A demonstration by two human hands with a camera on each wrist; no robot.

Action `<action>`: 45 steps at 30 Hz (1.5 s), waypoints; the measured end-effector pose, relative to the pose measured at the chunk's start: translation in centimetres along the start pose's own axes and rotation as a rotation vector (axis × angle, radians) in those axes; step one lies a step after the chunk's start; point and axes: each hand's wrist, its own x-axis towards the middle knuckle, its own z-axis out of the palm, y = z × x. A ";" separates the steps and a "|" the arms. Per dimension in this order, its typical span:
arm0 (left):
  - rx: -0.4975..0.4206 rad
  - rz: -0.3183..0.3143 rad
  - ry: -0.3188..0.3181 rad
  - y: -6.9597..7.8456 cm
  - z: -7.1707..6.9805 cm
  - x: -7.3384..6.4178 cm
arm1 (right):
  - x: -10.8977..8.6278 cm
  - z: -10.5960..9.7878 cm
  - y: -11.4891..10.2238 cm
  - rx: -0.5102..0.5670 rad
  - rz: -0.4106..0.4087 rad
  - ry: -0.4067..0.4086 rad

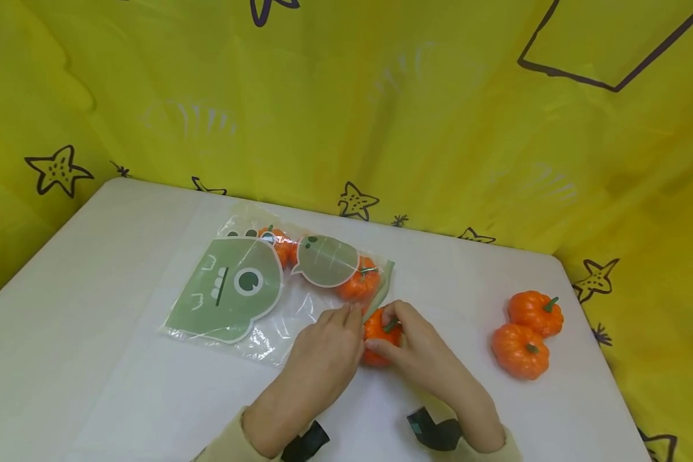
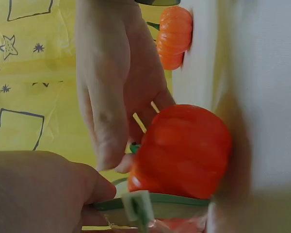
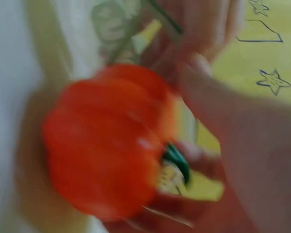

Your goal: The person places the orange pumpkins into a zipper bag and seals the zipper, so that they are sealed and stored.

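Note:
At the right end of a clear plastic zip bag (image 1: 271,327) with a green monster print, my left hand (image 1: 326,353) pinches the green-edged opening. In the left wrist view the bag's green edge (image 2: 172,198) and a small slider tab lie by the left thumb. My right hand (image 1: 427,350) holds an orange toy pumpkin (image 1: 380,350) with a green stem, its thumb and fingers on either side. That pumpkin (image 3: 104,145) is at the bag's mouth, low over the table. Several orange pumpkins show through the bag, one of them a pumpkin (image 1: 358,282) near the opening.
Two more pumpkins, a rear pumpkin (image 1: 534,311) and a front pumpkin (image 1: 521,351), sit touching on the right side of the white table (image 1: 92,289). A yellow cloth (image 1: 300,115) with drawn stars hangs behind and beside the table.

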 end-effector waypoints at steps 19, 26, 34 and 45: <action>0.030 0.000 0.021 0.9 -0.1 0.1 | 0.4 -0.1 0.5 0.032 -0.015 0.033; 0.105 0.025 0.134 1.5 0.4 -0.3 | 0.5 0.1 0.6 -0.003 -0.006 0.190; 0.078 0.030 0.201 1.8 0.4 -0.2 | 0.9 0.9 0.7 0.066 -0.033 0.243; 0.061 0.028 0.256 1.3 0.7 0.0 | 1.2 1.3 1.0 0.140 -0.053 0.213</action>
